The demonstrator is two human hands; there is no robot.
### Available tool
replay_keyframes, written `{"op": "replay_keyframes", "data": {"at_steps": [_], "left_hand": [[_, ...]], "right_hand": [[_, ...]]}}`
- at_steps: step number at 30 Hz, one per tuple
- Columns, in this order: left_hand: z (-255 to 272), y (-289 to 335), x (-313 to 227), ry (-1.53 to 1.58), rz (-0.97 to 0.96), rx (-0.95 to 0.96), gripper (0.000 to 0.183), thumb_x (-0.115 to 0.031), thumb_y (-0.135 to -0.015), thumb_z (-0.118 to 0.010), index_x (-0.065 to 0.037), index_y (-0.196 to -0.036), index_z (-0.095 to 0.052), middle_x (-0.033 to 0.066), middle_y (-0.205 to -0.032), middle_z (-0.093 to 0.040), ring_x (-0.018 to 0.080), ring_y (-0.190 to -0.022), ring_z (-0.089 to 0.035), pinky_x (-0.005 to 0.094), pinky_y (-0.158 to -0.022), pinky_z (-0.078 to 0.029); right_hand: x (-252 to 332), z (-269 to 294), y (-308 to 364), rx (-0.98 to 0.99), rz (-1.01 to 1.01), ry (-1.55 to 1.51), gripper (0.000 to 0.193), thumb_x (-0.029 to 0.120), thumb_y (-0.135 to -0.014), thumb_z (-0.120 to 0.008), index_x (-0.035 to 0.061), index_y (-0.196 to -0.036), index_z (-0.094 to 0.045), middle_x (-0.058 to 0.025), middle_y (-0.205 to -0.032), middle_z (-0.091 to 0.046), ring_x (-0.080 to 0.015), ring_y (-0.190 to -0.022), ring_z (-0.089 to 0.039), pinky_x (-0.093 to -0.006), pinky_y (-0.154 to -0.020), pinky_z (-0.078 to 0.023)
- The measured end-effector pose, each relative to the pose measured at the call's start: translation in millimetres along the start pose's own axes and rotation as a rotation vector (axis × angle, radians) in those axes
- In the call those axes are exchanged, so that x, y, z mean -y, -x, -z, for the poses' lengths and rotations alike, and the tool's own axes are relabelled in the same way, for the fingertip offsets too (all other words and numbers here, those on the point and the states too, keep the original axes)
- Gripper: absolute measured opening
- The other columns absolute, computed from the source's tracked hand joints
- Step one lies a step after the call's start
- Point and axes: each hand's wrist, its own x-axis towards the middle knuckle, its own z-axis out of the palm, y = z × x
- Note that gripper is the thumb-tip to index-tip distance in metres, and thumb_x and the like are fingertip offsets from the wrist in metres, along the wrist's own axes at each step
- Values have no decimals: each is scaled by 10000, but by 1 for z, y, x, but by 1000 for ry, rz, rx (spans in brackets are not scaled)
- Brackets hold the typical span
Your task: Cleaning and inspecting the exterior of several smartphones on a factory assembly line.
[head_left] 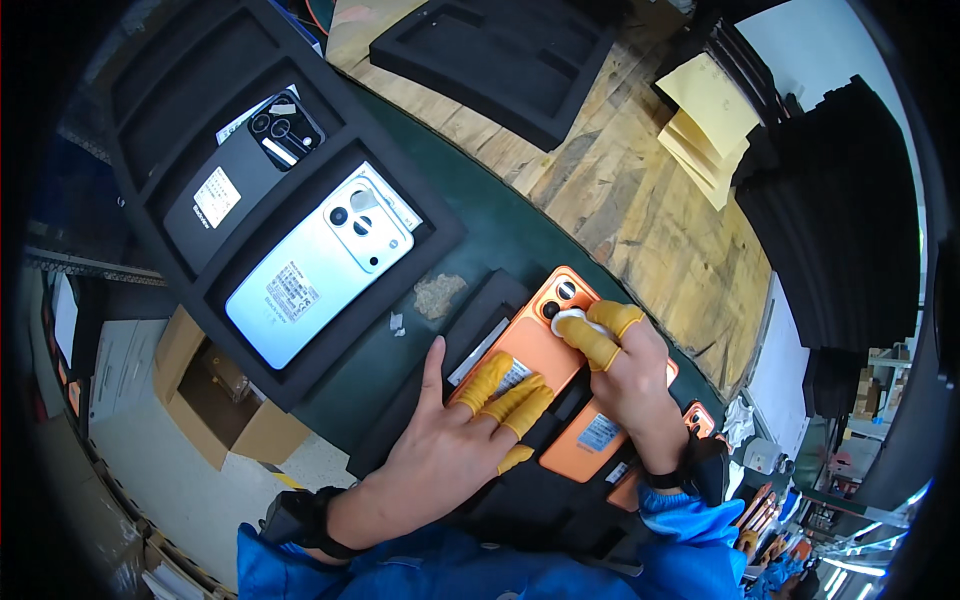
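Observation:
An orange phone [535,343] lies back up on a black foam tray [390,428], its camera block at the far end. My left hand [440,455] rests on its lower part with fingers stretched out and thumb apart, partly covering a white label. Yellow finger cots cover several fingers of both hands. My right hand [635,375] presses a small white wipe [572,318] against the phone beside the camera lenses. Under my right wrist lies a second orange phone [580,445] with a label, partly hidden by that hand.
At the left, a black foam tray [425,225] holds a light blue phone [300,285] and a dark grey phone [205,175]. Another foam tray [470,60] sits on the wooden surface [620,170]. Yellow sheets [710,110] and stacked black foam [840,220] stand right. An open cardboard box [215,400] is lower left.

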Motion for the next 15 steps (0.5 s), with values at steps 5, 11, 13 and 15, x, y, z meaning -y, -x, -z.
{"op": "replay_keyframes", "data": {"at_steps": [5,11,13,15], "left_hand": [[-2,1,1,2,2,-23,390,-379,-774,-629,-121,-1065,-655,25,-588,-558,128,-624,-595,674,-1034,-107],[-10,0,1,73,-37,-148,222,-282,-778,-629,-62,-799,-651,34,-524,-468,164,-544,-545,694,-1007,-148],[-10,-1,-2,107,-15,-214,235,-284,-785,-619,-59,-838,-660,32,-527,-465,164,-544,-543,693,-1008,-147],[-3,0,-2,56,-19,-101,306,-330,-791,-617,-70,-948,-653,43,-588,-533,162,-625,-581,687,-1017,-121]], "right_hand": [[9,8,10,72,-57,12,475,-54,-569,-611,57,-1030,-647,-101,-927,-566,-265,-758,-541,-338,-671,-449],[12,21,30,44,-179,-16,392,-34,-628,-650,52,-1011,-643,-112,-926,-563,-271,-770,-558,-337,-652,-471],[14,12,15,-3,-186,29,392,-29,-636,-656,39,-1021,-634,-116,-906,-562,-272,-740,-552,-338,-640,-471],[11,-2,-6,-85,-187,114,395,-20,-650,-670,15,-1040,-615,-124,-868,-559,-274,-679,-541,-341,-618,-472]]}}
